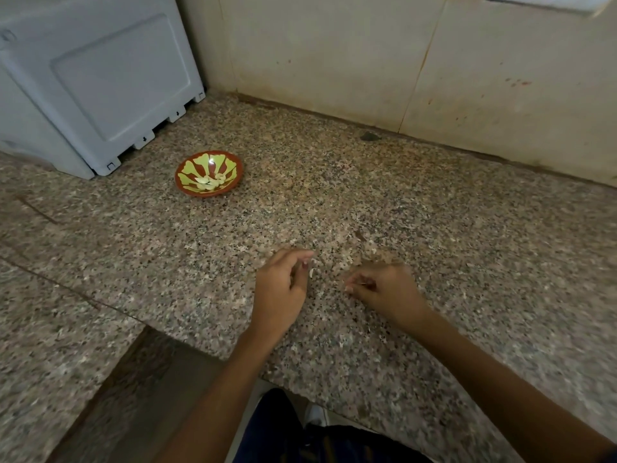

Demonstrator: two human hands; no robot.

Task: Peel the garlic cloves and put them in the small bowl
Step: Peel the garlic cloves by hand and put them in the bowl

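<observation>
Garlic cloves (pixel 208 182), pale and already peeled, lie in the small bowl (pixel 187 162), a red dish with a yellow-green leaf pattern that stands on the speckled granite bench (pixel 434 228), at the left and towards the back. Behind it and further left, a grey plastic appliance (pixel 100 88) rests on the bench against the tiled wall (pixel 334 55). Nearer the front edge, well apart from the bowl, the left hand (pixel 280 289) hovers over the bench with its fingers (pixel 297 255) loosely curled; a small white scrap (pixel 313 272) shows just beside the fingertips, but motion blur hides whether they pinch it. Just to its right, the right hand (pixel 384 289) has its fingers (pixel 354 282) curled in, pinching what looks like a thin pale sliver (pixel 364 284). Both forearms reach in from the lower edge.
</observation>
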